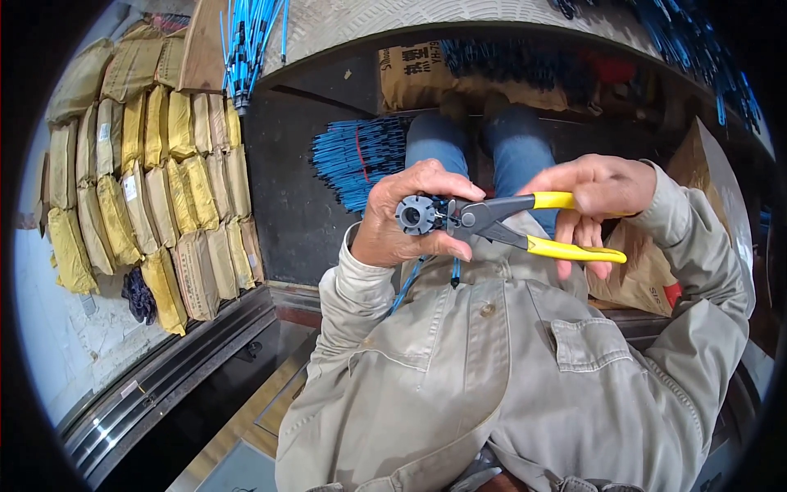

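Observation:
My left hand (384, 198) is closed around a dark round part (416, 216) with notches about its rim and a hole in its middle. Thumb and fingers lie on either side of it. Against this part, on its right, are the jaws of a pair of pliers (485, 218) with yellow handles; small wire ends show where they meet. My right hand (605, 190) grips the pliers, thumb over the upper handle and fingers behind the lower one. The handles are spread apart. Below my left hand hang thin blue wires (407, 287), one with a black tip.
A bundle of blue wires (354, 164) tied with a red band lies on the dark surface ahead. Yellow and tan wrapped packets (147, 172) are stacked at the left. More blue wires hang from the curved table edge (393, 33). A brown paper bag (643, 266) stands at my right.

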A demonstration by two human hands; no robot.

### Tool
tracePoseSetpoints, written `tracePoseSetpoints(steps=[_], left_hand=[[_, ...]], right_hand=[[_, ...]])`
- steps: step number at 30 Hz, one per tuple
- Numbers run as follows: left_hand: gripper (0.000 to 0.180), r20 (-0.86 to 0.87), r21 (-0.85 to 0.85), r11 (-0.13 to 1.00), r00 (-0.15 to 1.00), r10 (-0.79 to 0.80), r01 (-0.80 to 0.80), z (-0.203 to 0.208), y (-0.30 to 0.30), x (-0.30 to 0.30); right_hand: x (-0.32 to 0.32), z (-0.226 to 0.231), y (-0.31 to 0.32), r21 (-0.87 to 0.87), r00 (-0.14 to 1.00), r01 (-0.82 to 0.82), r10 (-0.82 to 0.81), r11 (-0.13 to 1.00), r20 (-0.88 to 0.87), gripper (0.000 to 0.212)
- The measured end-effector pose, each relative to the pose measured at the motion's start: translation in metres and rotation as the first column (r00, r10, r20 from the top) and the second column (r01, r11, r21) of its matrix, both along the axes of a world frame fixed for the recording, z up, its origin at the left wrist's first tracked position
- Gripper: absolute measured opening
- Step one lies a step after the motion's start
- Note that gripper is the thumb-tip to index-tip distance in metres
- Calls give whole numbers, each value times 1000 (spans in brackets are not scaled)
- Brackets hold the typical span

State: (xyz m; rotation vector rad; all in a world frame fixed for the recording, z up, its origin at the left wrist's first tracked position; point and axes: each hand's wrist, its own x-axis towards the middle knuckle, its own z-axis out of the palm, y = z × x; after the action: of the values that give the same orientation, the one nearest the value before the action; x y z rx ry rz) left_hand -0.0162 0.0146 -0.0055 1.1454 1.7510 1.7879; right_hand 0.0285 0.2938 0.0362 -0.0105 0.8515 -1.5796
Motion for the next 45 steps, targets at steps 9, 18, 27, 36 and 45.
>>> tracePoseSetpoints(steps=[9,18,27,36,45], left_hand=[[59,104,11,991,986,132,-133,-6,-1,7],[57,71,36,997,995,67,-69,-6,-1,1],[56,26,86,977,980,195,-197,-7,7,10],[55,14,103,933,938,345,-345,-3,2,17],[53,14,90,948,953,304,-304,-7,5,12]], right_hand=[[38,0,-26,218,-442,664,611,715,-657,58],[8,18,-1,148,650,98,49,984,-759,49],[34,16,-29,338,-320,683,682,647,-658,42],[23,29,-34,504,-277,635,781,586,-559,27],[25,8,-27,367,-247,592,594,718,-766,23]])
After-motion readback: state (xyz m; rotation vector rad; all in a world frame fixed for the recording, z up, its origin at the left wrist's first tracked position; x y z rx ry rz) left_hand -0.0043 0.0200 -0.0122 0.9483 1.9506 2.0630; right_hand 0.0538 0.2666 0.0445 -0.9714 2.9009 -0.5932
